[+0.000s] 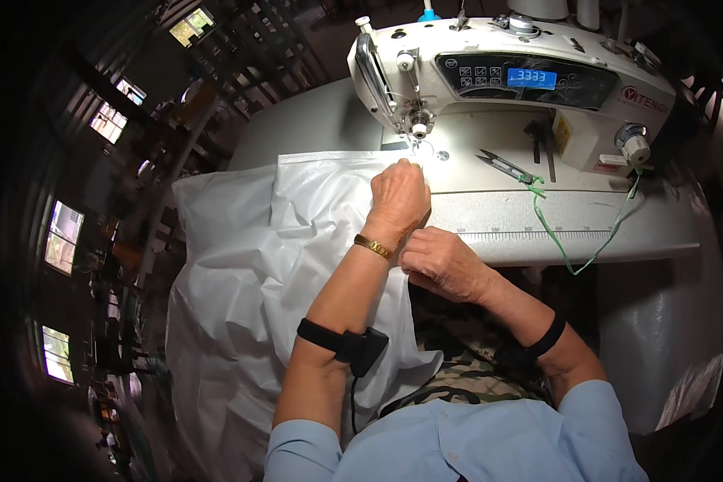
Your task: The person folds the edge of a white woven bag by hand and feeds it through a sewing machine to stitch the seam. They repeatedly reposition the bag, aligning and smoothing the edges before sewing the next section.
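L hand [400, 195] pinches white sheet [241, 265] nr needle [415, 146] of sewing mach. [490, 68]; R hand [444, 261] grips sheet's edge just below; snips [504, 166] w/ green cord [545, 227] on bed [482, 132]

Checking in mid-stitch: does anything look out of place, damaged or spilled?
Mildly odd: the green cord on the thread snips hangs in a loose loop over the table's front edge, so it might snag. The white sheet is rumpled; no tear or spill shows.

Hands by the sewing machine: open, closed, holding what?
Left hand: curled over the white sheet; grip cannot be told.
Right hand: closed, apparently on that sheet's edge.
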Demonstrator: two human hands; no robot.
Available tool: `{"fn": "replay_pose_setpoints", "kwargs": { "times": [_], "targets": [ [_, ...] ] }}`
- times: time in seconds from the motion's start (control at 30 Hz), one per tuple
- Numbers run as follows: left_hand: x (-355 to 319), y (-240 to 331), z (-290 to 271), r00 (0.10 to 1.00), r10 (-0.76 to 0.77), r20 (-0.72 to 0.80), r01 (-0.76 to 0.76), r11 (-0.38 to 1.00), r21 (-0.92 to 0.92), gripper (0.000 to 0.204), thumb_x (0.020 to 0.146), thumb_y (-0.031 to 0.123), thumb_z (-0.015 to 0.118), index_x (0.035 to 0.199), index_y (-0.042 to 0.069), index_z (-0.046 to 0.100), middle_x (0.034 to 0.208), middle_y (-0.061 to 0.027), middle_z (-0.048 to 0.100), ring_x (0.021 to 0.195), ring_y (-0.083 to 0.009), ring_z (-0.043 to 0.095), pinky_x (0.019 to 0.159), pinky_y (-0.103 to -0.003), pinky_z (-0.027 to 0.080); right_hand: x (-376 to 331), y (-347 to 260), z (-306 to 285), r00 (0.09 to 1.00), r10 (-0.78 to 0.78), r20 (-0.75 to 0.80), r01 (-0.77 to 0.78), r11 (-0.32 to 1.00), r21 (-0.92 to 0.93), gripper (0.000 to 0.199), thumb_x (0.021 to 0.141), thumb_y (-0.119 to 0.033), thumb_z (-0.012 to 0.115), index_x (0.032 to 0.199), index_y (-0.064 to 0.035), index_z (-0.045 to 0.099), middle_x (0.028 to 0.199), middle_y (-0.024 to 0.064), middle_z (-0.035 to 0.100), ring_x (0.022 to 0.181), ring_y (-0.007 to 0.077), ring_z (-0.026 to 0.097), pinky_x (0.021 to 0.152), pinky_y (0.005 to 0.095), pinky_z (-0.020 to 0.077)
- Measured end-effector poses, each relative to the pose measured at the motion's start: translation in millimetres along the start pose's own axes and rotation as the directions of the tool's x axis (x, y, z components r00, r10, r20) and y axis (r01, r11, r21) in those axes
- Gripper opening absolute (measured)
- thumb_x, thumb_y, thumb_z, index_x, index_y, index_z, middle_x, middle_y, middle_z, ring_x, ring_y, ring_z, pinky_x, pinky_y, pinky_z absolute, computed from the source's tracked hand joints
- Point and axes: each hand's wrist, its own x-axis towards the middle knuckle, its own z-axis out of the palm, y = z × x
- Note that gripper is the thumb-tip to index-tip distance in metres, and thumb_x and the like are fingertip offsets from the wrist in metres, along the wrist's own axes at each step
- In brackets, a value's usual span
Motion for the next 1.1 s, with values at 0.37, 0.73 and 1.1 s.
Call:
{"fn": "replay_pose_setpoints", "kwargs": {
  "times": [0.37, 0.73, 1.1],
  "targets": [
    [2, 5, -7, 0.994, -0.046, 0.102, 0.042, 0.998, 0.044, 0.017, 0.085, 0.01, 0.057, 0.077, -0.001, 0.067, 0.074, -0.0241, 0.068, 0.073, -0.0406, 0.069, 0.069, -0.048, 0.054, 3, 1, -1, 0.999, 0.035, 0.011, -0.035, 0.998, 0.049, 0.022, 0.071, -0.004, 0.075, 0.083, -0.007, 0.057, 0.081, 0.0072, 0.056, 0.082, 0.0283, 0.058, 0.074, 0.0396, 0.0481],
    [0, 0, -2, 0.979, -0.144, 0.143, 0.156, 0.985, -0.078, 0.018, 0.088, 0.016, 0.061, 0.086, 0.0, 0.067, 0.079, -0.0229, 0.069, 0.079, -0.041, 0.067, 0.073, -0.05, 0.053, 2, 1, -3, 0.998, -0.059, 0.016, 0.058, 0.997, 0.053, 0.019, 0.072, -0.007, 0.073, 0.079, -0.0073, 0.056, 0.079, 0.0052, 0.056, 0.081, 0.0251, 0.058, 0.073, 0.0375, 0.0481],
    [-5, -36, 1, 0.853, -0.208, 0.479, 0.516, 0.479, -0.71, 0.039, 0.087, 0.001, 0.054, 0.124, -0.008, 0.063, 0.081, -0.0007, 0.065, 0.068, -0.0058, 0.056, 0.061, -0.024, 0.046, 42, 45, -49, 0.92, 0.344, -0.186, -0.343, 0.939, 0.037, 0.022, 0.09, -0.022, 0.067, 0.097, -0.0021, 0.061, 0.088, 0.0159, 0.066, 0.079, 0.0358, 0.065, 0.071, 0.0423, 0.0518]
  ]
}}
